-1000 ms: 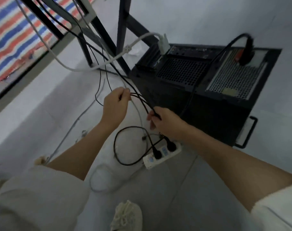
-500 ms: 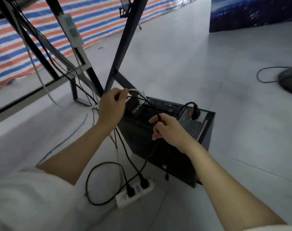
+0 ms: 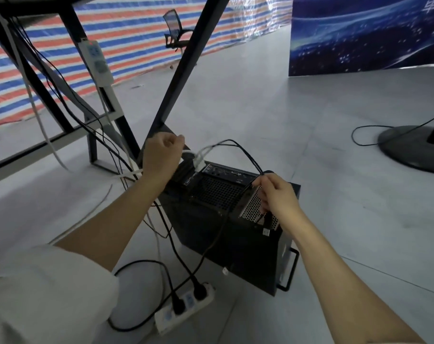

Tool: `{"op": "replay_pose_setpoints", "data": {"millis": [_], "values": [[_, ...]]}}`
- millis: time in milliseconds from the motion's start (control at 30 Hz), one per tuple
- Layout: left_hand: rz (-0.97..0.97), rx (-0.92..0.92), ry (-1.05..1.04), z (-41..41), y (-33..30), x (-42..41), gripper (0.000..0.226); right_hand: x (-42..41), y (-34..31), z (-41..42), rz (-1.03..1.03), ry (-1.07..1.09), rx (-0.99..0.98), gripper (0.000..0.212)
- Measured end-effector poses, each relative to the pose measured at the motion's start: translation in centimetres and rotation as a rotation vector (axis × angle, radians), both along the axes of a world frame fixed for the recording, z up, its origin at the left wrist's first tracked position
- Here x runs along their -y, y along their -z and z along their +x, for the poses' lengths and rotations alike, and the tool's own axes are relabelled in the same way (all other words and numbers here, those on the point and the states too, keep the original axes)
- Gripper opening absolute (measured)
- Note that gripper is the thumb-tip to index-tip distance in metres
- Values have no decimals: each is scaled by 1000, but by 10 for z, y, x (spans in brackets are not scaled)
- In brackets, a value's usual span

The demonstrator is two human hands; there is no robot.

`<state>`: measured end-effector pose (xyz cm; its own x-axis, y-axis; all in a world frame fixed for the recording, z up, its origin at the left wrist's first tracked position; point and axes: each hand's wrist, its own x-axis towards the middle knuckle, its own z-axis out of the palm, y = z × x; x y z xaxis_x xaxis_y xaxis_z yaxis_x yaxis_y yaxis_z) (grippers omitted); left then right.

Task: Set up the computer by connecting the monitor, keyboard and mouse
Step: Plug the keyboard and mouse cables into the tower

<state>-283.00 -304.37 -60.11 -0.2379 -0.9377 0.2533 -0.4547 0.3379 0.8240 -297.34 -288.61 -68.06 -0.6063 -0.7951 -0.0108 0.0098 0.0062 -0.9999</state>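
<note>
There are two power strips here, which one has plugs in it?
The white power strip lying on the floor near the computer case, holding two black plugs. The other power strip hangs on the table leg, its visible sockets empty.

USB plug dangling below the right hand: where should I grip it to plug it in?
Pinch the USB plug by its black housing, not the metal tip, coming from above beside the right hand. It hangs tip-down over the computer tower, so the housing faces up.

- My right hand pinches a thin black cable above the computer tower's rear panel, its USB plug dangling below.
- My left hand grips cables at the tower's far left corner.
- A white power strip lies on the floor before the tower.
</note>
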Motion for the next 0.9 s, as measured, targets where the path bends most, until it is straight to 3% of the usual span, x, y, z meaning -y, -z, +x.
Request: {"op": "replay_pose_setpoints", "data": {"millis": [167,300,400,467,600,767,900], "values": [[-236,224,257,-12,12,-21,18,3,-3,3,-22,-90,83,32],[-330,453,579,-20,15,-22,48,4,-10,7,-34,-223,103,34],[-282,587,753,-19,18,-24,25,5,-13,5,-75,-226,140,33],[-223,501,749,-17,19,-27,15,5,-12,2,-103,-223,142,26],[-246,327,607,-15,17,-23,22,0,-13,-4,-120,-251,158,20],[-274,219,325,-15,17,-14,31,-3,-14,-8,21,-365,131,25],[-157,147,187,-17,22,-7,34,-3,-14,-9,135,-384,69,25]]}}
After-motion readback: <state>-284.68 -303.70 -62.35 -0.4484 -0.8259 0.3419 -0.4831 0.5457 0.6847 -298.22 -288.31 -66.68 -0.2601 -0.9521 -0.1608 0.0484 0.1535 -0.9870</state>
